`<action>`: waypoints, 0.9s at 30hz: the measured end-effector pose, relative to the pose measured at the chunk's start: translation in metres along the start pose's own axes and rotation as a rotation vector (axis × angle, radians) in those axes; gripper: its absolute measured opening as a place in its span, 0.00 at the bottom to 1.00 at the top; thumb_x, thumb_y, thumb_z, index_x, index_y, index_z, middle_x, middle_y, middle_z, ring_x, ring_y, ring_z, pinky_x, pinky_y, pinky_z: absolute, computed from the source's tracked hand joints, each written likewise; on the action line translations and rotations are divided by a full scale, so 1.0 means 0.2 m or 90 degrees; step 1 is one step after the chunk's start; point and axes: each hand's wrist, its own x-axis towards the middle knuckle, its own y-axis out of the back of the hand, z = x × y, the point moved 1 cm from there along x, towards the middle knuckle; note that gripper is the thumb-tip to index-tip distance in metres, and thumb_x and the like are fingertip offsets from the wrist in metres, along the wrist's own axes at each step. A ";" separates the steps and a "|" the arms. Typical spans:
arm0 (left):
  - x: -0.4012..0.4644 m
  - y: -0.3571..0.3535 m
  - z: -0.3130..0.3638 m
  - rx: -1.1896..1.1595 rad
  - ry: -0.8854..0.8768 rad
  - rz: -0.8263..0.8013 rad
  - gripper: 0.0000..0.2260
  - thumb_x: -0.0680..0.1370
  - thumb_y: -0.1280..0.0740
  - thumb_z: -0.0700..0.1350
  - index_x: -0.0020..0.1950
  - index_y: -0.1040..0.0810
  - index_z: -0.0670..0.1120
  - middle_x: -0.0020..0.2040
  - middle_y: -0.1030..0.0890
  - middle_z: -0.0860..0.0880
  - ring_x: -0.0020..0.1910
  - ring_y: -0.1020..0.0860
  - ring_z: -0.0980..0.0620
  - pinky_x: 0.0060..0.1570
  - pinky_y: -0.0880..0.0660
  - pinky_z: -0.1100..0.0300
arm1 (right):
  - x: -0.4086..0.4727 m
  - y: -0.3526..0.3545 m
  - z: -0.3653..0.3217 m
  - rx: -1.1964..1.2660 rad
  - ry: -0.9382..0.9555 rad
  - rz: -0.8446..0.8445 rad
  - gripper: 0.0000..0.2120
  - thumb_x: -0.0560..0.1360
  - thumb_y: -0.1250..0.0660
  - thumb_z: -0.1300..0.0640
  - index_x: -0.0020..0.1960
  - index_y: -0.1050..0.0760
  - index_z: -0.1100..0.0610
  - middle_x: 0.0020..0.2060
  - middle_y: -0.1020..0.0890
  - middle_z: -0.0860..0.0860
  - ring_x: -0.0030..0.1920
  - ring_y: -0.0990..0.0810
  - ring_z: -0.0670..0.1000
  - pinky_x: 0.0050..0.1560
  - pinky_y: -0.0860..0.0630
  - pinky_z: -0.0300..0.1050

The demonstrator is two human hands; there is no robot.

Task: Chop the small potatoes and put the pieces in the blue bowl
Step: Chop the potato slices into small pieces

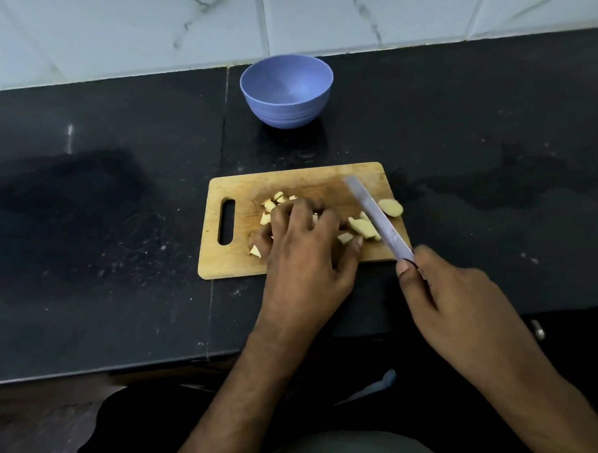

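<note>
A wooden cutting board [241, 184] lies on the black counter, and several pale potato pieces [272, 203] are scattered over its middle. My left hand [302, 253] lies on top of the pieces with its fingers curved over them. A longer potato slice [361, 226] and a half potato [391, 207] lie by the board's right edge. My right hand [455, 308] grips the handle of a knife [376, 212], whose blade slants across the right side of the board beside those slices. The blue bowl [286, 90] stands empty behind the board.
The black counter [101, 200] stretches left and right of the board, with a seam running down it left of the bowl. A white marbled tile wall [281, 18] rises behind the bowl. The counter's front edge lies just under my forearms.
</note>
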 end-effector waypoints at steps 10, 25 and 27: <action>0.06 -0.03 -0.01 0.032 0.039 0.070 0.08 0.78 0.31 0.50 0.55 0.23 0.51 0.57 0.25 0.52 0.62 0.33 0.50 0.57 0.38 0.49 | 0.02 -0.01 0.02 0.001 -0.008 0.025 0.16 0.81 0.45 0.46 0.38 0.37 0.52 0.22 0.29 0.49 0.21 0.29 0.48 0.24 0.39 0.42; 0.02 -0.01 -0.03 -0.067 0.030 0.043 0.13 0.77 0.29 0.47 0.61 0.27 0.52 0.52 0.22 0.59 0.59 0.29 0.55 0.58 0.40 0.52 | 0.02 0.00 -0.01 -0.059 0.006 -0.002 0.13 0.81 0.46 0.46 0.39 0.38 0.48 0.22 0.30 0.47 0.20 0.32 0.45 0.23 0.45 0.35; 0.00 -0.01 -0.04 -0.017 0.013 0.038 0.08 0.78 0.30 0.48 0.57 0.22 0.53 0.52 0.22 0.59 0.59 0.32 0.55 0.57 0.41 0.52 | 0.00 0.01 -0.02 -0.079 0.032 -0.031 0.10 0.81 0.47 0.45 0.43 0.36 0.45 0.22 0.30 0.46 0.20 0.31 0.45 0.23 0.44 0.33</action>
